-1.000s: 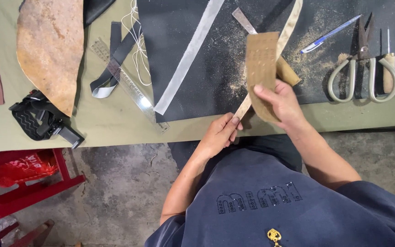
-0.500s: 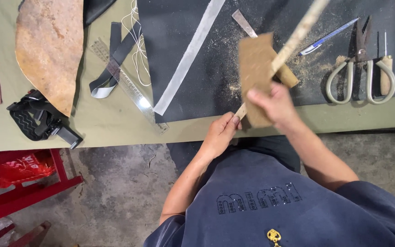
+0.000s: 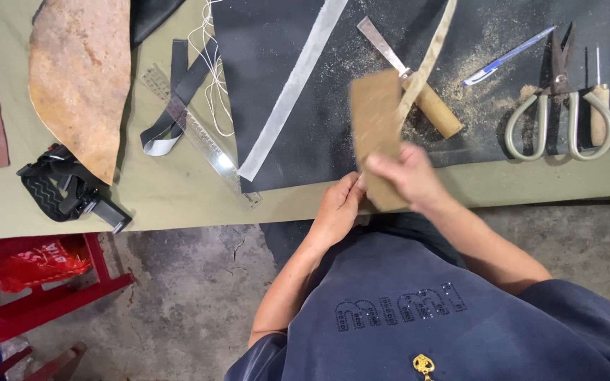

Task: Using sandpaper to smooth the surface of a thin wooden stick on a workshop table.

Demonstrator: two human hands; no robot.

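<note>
Pinching a tan strip (image 3: pixel 428 60), both hands' fingers work sandpaper (image 3: pixel 374 120) above a dusty black mat (image 3: pixel 305 141).

The left hand (image 3: pixel 337 208) pinches the near end of a tan strap (image 3: pixel 428 60) at the edge of the black mat (image 3: pixel 305 141). The right hand (image 3: pixel 404 176), blurred, grips what appears to be a sandpaper sheet (image 3: pixel 374 116) against the strap. On the mat: a wooden-handled knife (image 3: pixel 418 88), scissors (image 3: pixel 559 106), a pen (image 3: pixel 510 53). Left of the mat lies a steel ruler (image 3: pixel 199 137).
</note>
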